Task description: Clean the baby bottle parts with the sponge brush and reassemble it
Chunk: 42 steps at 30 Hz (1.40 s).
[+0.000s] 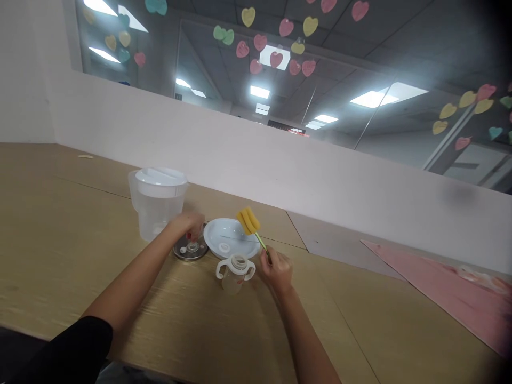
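Though light and soft-headed, a sponge bottle brush (248,221), clenched by its thin stiff handle (262,242) in the right hand (276,271) beside the training cup (236,272); left hand (188,226) beyond it, hold unclear.

Left hand (187,226): was over a round metal dish (190,249)
Right hand (276,271): held a yellow sponge bottle brush (248,221)
Between them: a handled baby bottle (235,273)

My sponge bottle brush (248,221), held in my right grip (276,271)

Yellow head tilted up, thin green handle pinched — the two-handled trainer bottle (235,274) stands upright just beside it, and my left grip (188,226) bends over a small clear fitting (192,247) on a round steel plate (182,250).
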Tool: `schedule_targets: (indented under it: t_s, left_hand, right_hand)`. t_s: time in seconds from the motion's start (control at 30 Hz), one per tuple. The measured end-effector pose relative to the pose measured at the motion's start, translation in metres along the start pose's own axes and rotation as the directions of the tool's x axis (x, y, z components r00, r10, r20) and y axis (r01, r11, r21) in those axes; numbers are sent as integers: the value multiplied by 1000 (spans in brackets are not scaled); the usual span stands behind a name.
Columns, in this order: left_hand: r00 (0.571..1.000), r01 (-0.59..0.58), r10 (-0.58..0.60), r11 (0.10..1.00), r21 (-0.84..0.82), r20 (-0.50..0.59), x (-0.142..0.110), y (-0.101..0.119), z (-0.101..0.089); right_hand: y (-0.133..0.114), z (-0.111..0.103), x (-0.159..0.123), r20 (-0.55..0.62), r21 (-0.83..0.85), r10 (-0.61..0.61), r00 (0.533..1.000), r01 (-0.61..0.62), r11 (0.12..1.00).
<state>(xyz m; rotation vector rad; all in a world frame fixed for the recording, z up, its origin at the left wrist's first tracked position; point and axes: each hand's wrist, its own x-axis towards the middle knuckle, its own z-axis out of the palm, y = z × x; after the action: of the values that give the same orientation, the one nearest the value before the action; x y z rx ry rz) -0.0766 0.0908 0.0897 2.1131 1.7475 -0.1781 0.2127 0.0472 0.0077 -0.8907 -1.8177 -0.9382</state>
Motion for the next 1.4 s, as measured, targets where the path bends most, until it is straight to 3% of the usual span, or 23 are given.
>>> schedule_targets:
  t_s: [0.2,0.3,0.4,0.47,0.63,0.87,1.0,1.1,1.23,1.27,1.4]
  left_hand:
    - [999,-35,36,999,15,-21,-1,5,5]
    - [990,-40,50,996,81,-129,-9,10,-1]
    - [958,-74,109,987,141,-266,-18,22,-6]
    - [938,-125,170,979,161,-303,-19,33,-4]
    - [925,-273,305,948,164,-227,-6,59,20]
    - [933,-297,324,939,173,-155,20,65,45]
    - [903,-376,392,919,121,-175,13,61,33]
    - [857,-416,423,905,90,-293,-3,54,13]
    - [711,-493,389,870,-21,-586,-20,41,-9]
    - [697,-494,353,867,-62,-625,-23,38,-13]
    - [714,-488,241,844,-222,-657,-25,36,-15]
  right_hand:
    - [0,0,-1,2,-5,-1,1000,1,1000]
    - [0,0,-1,1,0,-2,1000,2,1000]
    - [0,0,-1,6,10,-10,1000,10,1000]
    - [0,0,0,10,14,-11,1000,11,1000]
    - [0,-1,0,25,17,-9,1000,8,1000]
    - [0,0,-3,60,40,13,998,-16,999]
    - [0,0,-3,52,24,9,999,-10,1000]
    - [0,0,-3,53,18,14,998,-15,1000]
    - [0,1,-4,33,10,41,999,-41,999]
    - [0,1,-4,27,10,50,998,-50,999]
    - [-1,1,-4,32,36,35,999,-36,999]
